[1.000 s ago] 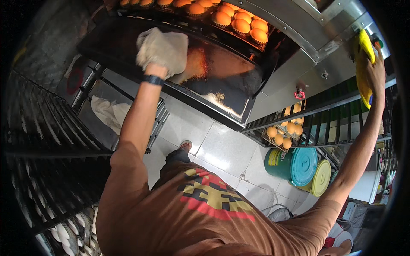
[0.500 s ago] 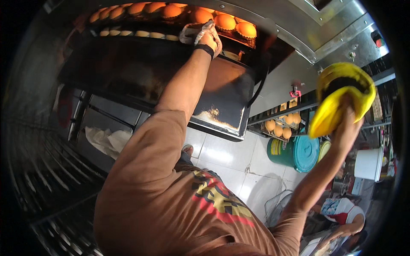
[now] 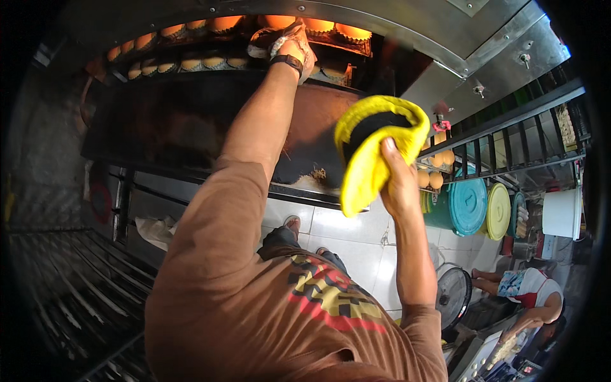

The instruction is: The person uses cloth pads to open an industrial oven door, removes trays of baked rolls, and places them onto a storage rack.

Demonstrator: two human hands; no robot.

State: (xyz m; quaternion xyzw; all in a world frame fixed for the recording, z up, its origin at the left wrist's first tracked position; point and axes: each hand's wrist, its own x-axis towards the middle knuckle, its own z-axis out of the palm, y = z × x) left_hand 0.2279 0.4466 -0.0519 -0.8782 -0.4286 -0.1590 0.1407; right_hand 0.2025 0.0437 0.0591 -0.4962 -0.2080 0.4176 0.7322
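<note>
The folded cloth (image 3: 367,175) is bright yellow, black inside. The T-shirt (image 3: 235,312) is brown with red, black and tan blocks.

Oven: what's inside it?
An upper row of orange-lit buns and, below it, a dimmer lower row. The left hand and its cloth cover part of both; the oven's steel front hides anything deeper.

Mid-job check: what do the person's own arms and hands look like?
Short brown sleeves leave both forearms uncovered. The left hand has a dark band, possibly a watch, at its wrist. The right hand is ungloved, with nothing visible around its wrist.
</note>
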